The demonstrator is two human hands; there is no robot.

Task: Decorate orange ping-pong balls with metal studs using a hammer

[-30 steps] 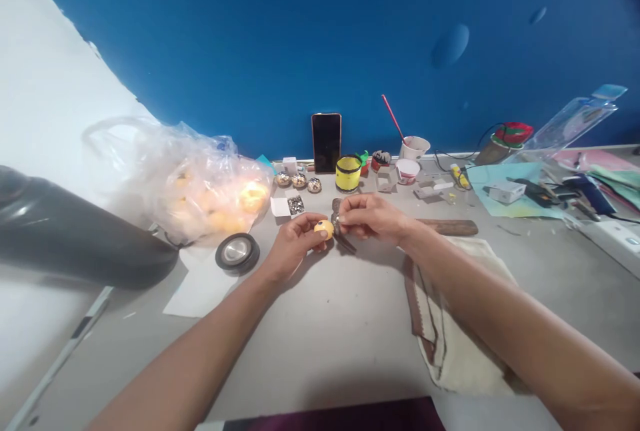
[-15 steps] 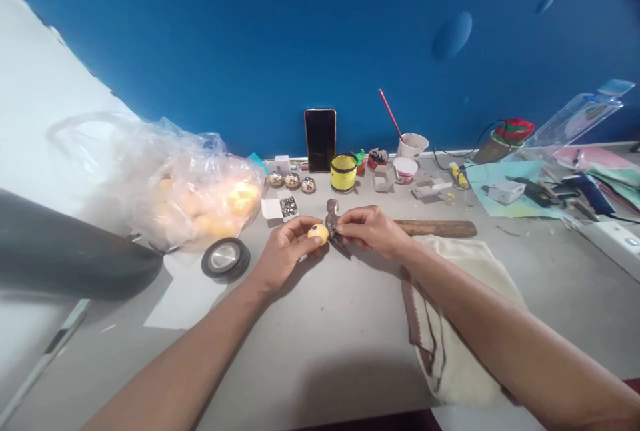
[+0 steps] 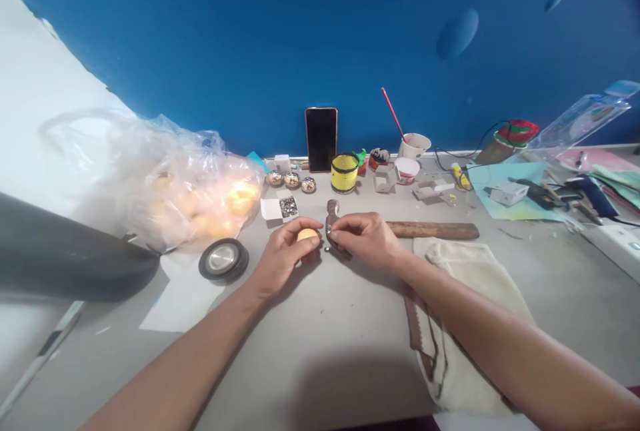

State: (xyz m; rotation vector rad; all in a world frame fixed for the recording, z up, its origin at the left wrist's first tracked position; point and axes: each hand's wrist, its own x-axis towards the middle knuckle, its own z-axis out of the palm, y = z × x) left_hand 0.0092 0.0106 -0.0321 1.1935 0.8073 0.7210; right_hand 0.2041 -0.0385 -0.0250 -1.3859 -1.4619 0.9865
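Observation:
My left hand (image 3: 287, 251) is closed round a small yellow ball (image 3: 307, 234), held between thumb and fingers just above the table. The fingers of my right hand (image 3: 364, 236) are pinched together over the hammer's head; what they hold, if anything, is too small to make out. Under that hand lies the claw hammer (image 3: 332, 211), its wooden handle (image 3: 440, 230) pointing right. A tiny shiny metal piece (image 3: 327, 249) shows between the two hands. Beyond them is an open white box (image 3: 287, 207) of small silver pieces.
Three shiny studded balls (image 3: 292, 180) sit behind the box, near a phone (image 3: 321, 139) and a yellow cup (image 3: 344, 174). A plastic bag (image 3: 200, 184) of yellow balls and a black roll (image 3: 223, 260) are left. A folded cloth (image 3: 470, 324) lies under my right forearm.
The yellow ball has turned and shifted slightly left in my left hand. My right hand has moved a little left over the hammer's head. The tiny metal piece now shows between them.

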